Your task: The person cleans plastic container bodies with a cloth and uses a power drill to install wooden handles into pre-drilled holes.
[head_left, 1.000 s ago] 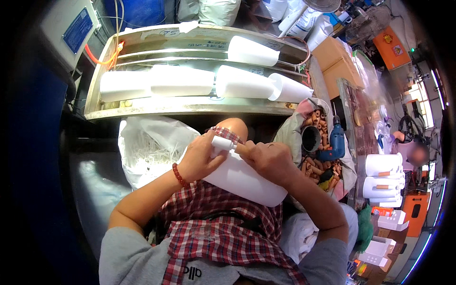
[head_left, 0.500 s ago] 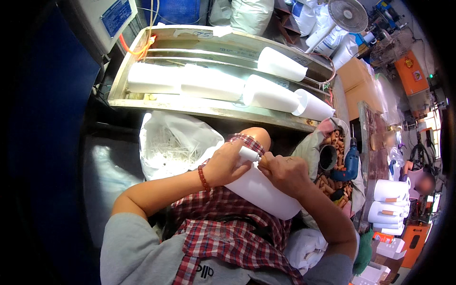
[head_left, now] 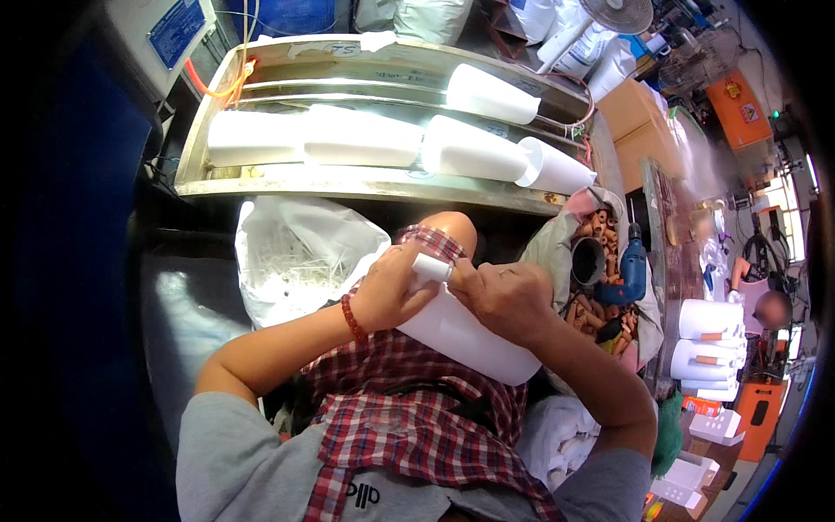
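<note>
Setting: a crowded workshop seen from above, with a long metal trough across the top of the view, cardboard boxes and a fan behind it to the right.
Trough contents: four white cones lie on their sides in a row along the trough, a fifth one behind them on the upper rail.
White cone in hand: a white cone lies tilted across the person's lap, its narrow tip up near the knee, its wide end down to the right over the checked cloth.
Left hand: the left hand wraps over the narrow end of the cone, fingers curled and pressed together around it; a red bead bracelet sits on the wrist.
Right hand: the right hand closes on the tip from the other side, touching the left hand, fingers bent and pinching at the small end; what lies under the fingertips is hidden.
Knee: a bare knee shows just above the two hands.
Left of the lap: a white plastic bag holding thin pale strands stands open beside the left forearm.
Right of the lap: a grey sack holds many short brown tubes, with a blue power drill resting on them.
Far right: a stack of white rolls with brown cores, well apart from the hands.
</note>
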Available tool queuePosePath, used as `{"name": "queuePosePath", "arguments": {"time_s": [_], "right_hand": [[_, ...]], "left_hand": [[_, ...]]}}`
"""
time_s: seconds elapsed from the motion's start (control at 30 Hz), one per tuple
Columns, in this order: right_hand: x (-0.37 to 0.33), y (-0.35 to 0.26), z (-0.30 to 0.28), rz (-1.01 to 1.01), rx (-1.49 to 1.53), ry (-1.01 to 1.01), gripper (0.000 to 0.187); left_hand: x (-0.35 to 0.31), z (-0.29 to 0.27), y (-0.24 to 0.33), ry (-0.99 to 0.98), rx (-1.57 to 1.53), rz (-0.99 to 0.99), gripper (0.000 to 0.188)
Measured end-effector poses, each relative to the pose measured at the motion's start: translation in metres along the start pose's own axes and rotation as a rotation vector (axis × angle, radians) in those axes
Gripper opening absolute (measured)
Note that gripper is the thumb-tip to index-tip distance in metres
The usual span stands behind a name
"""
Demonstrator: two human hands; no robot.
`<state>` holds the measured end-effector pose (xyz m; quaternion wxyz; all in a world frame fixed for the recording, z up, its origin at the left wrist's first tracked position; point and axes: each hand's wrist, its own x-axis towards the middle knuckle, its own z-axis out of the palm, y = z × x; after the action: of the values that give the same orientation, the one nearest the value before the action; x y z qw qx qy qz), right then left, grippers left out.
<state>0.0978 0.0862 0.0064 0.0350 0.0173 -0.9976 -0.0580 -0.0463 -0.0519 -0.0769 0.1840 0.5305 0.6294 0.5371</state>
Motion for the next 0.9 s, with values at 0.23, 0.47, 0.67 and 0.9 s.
{"name": "queuePosePath", "arguments": {"time_s": [0.23,0.47,0.67,0.9], "right_hand": [[0.007,0.011,0.002,0.261,1.071,-0.328,0.034],[0.006,-0.003,-0.008,0.179,0.607,-0.148,0.029],[0.010,-0.011,-0.006,0.169,0.471,-0.222,0.033],[-0.015,0.000,0.005,0.256,0.544,-0.036,0.031]], "left_hand": [[-0.003,0.001,0.001,-0.008,0.018,0.074,0.030],[-0.007,-0.006,0.006,-0.055,-0.013,-0.014,0.032],[-0.012,-0.004,0.004,-0.036,-0.047,-0.031,0.033],[0.020,-0.001,0.021,-0.234,0.152,0.075,0.041]]}}
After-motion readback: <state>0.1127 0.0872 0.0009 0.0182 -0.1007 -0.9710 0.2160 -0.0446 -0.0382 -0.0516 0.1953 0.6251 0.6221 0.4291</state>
